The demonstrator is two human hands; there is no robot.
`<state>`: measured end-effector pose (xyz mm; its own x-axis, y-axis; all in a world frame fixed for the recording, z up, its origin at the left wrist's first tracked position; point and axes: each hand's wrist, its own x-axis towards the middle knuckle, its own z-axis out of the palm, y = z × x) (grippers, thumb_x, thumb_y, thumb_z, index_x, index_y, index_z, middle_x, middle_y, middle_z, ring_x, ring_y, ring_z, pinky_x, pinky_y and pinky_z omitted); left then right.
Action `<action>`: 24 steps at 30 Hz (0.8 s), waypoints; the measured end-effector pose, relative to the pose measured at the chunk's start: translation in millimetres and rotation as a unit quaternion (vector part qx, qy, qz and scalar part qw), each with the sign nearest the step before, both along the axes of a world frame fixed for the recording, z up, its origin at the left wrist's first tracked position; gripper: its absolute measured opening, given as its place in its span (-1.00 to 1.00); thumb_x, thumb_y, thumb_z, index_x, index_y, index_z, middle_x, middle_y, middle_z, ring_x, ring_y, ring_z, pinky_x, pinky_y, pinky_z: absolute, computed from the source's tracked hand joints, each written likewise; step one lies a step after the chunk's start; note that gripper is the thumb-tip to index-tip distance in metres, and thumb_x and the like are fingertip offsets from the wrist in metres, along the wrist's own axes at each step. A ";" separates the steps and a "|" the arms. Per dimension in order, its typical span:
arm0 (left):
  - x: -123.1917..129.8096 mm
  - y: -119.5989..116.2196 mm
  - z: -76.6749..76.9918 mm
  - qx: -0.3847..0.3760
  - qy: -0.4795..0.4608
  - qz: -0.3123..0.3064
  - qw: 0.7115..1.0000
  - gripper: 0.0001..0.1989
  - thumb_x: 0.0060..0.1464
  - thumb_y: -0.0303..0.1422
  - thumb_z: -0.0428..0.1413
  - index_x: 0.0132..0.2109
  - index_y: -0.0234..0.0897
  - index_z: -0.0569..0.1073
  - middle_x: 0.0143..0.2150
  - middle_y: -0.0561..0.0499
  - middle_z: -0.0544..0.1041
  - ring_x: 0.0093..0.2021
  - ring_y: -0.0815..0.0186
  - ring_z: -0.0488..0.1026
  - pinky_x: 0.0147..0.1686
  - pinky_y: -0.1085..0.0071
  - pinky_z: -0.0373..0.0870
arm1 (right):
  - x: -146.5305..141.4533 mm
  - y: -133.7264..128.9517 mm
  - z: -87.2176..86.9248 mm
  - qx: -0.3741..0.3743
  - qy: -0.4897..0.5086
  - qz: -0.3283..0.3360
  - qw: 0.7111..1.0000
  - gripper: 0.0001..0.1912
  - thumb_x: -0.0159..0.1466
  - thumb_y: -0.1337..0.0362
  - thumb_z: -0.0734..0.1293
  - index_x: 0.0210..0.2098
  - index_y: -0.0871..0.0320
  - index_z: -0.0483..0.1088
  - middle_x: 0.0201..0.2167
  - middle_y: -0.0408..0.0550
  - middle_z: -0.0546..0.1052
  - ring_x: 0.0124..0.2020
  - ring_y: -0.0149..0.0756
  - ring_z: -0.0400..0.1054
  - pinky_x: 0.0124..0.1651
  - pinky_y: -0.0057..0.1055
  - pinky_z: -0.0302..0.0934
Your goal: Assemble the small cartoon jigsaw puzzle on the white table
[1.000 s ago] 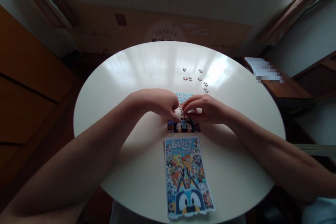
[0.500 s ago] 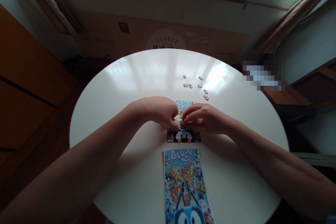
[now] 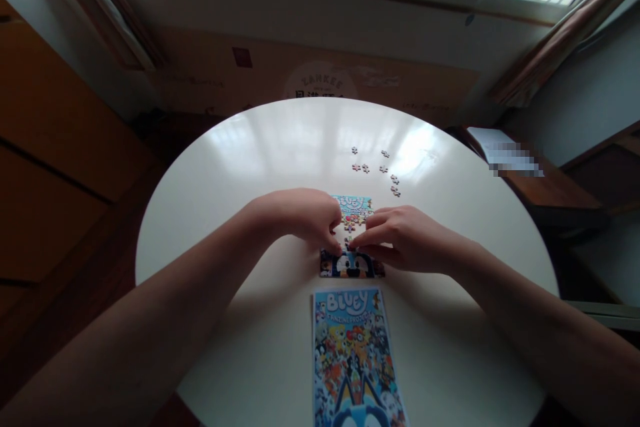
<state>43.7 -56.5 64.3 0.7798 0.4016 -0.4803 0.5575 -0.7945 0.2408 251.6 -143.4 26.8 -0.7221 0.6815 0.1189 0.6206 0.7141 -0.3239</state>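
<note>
Left hand and right hand partly cover a puzzle (unfinished).

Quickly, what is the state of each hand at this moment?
Left hand: fingers curled beside the puzzle; whether it holds anything cannot be told.
Right hand: loosely bent, fingertips at the puzzle; any grip cannot be told.

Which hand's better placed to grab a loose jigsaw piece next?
Right hand, I'd say: the nearest loose jigsaw pieces lie just beyond it. The left hand is farther off, by the left side of the partly assembled Bluey jigsaw.
</note>
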 end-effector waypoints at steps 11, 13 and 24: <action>-0.1 0.0 0.7 -0.003 -0.006 0.009 1.000 -0.64 -0.01 -0.02 0.22 -0.43 -0.26 0.55 -0.55 0.00 0.46 -0.55 0.33 0.27 -0.49 0.34 0.09 | 14.2 0.8 1.5 -0.063 0.075 -0.014 0.995 -0.72 0.40 0.29 0.28 0.01 0.05 0.57 -0.34 -0.10 0.63 -0.43 -0.47 0.45 -0.36 -0.50 0.13; 0.2 -0.4 1.8 -0.007 -0.009 0.009 1.000 -0.65 -0.01 -0.04 0.22 -0.45 -0.26 0.54 -0.55 0.00 0.46 -0.56 0.35 0.26 -0.51 0.35 0.07 | 17.1 2.0 1.0 -0.047 0.092 -0.018 0.994 -0.74 0.40 0.28 0.28 -0.03 0.08 0.59 -0.35 -0.09 0.63 -0.43 -0.46 0.45 -0.36 -0.50 0.15; 1.6 -2.7 3.4 0.007 -0.014 -0.002 1.000 -0.67 -0.02 -0.08 0.22 -0.47 -0.27 0.53 -0.60 0.02 0.41 -0.58 0.37 0.22 -0.50 0.35 0.04 | 14.3 3.0 -4.5 -0.009 0.047 -0.022 0.999 -0.74 0.38 0.28 0.25 -0.13 0.11 0.59 -0.40 -0.11 0.62 -0.47 -0.47 0.42 -0.38 -0.49 0.11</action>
